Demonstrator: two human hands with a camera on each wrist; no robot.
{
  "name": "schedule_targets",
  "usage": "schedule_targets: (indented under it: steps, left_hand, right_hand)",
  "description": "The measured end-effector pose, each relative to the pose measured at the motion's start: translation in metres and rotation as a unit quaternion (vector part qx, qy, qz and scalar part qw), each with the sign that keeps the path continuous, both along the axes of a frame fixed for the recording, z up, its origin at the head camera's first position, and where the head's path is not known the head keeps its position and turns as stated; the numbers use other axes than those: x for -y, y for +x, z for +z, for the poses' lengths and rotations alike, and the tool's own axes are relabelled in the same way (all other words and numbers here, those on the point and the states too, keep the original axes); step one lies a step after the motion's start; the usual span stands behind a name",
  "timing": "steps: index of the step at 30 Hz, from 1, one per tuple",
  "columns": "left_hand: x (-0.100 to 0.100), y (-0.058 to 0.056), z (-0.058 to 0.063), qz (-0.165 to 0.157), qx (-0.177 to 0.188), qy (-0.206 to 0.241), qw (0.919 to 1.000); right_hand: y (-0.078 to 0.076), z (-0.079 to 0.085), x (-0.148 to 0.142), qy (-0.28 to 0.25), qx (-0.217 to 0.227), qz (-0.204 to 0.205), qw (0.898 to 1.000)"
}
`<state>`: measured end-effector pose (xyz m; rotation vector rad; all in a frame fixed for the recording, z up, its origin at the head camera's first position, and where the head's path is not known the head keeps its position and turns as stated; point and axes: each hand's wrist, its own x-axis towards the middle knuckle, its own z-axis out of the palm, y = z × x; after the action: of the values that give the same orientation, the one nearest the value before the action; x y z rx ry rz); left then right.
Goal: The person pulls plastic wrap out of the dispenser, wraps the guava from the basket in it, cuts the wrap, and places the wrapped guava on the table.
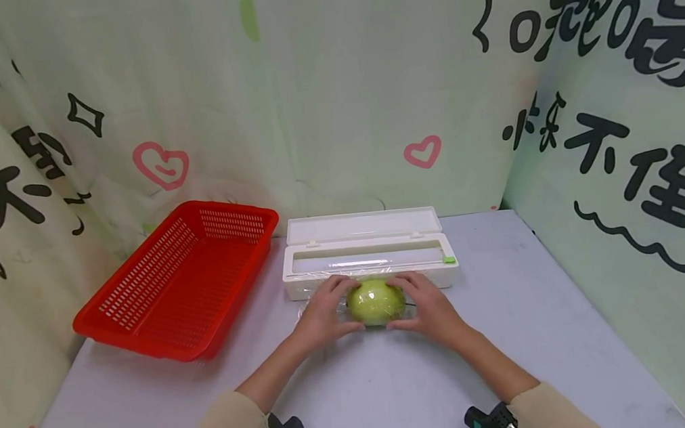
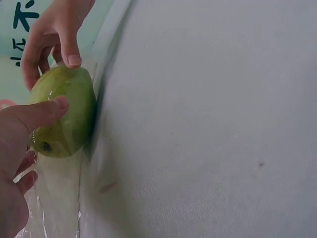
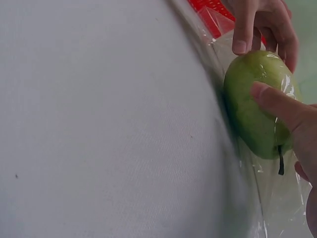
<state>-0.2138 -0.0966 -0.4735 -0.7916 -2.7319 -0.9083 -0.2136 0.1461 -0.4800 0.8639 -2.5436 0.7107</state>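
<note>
A green pear (image 1: 375, 302) lies on its side on the table, just in front of a white cling film dispenser (image 1: 294, 289). Clear cling film (image 2: 58, 193) runs beneath the pear and clings glossily to part of its skin. My left hand (image 1: 325, 313) grips the pear's left end, thumb on the near side and fingers beyond it. From the right, my right hand (image 1: 431, 307) holds the other end the same way. A dark stem (image 3: 281, 161) sticks out at the right end in the right wrist view. Fingers behind the pear are partly hidden.
A red plastic basket (image 1: 203, 301) stands to the left. The dispenser's lid (image 1: 363, 226) is raised at the back, and a green slider (image 1: 449, 260) sits at its right edge. Printed curtains (image 1: 333, 106) border the white table (image 1: 507, 281) behind and at the sides.
</note>
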Motion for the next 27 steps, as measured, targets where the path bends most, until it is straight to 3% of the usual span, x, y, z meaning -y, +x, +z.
schedule_targets:
  steps: [7,13,20,27]
  left_hand:
    - [-0.005,-0.002,-0.003,0.013,-0.028,-0.068,0.9972]
    - [-0.007,-0.003,-0.001,0.019,-0.037,-0.097,0.9944]
    - [-0.006,-0.003,0.004,0.025,-0.04,-0.111,0.9926]
    - [-0.002,-0.002,0.01,0.021,-0.049,-0.096,0.9939]
  right_hand:
    - [-0.003,-0.005,0.004,0.047,-0.022,-0.015,0.999]
    - [-0.003,-0.005,0.007,0.061,-0.054,-0.02,0.996]
    - [-0.001,-0.001,0.006,0.054,-0.038,-0.027,0.997]
    - [-0.004,0.001,0.001,0.047,-0.021,-0.017,0.999]
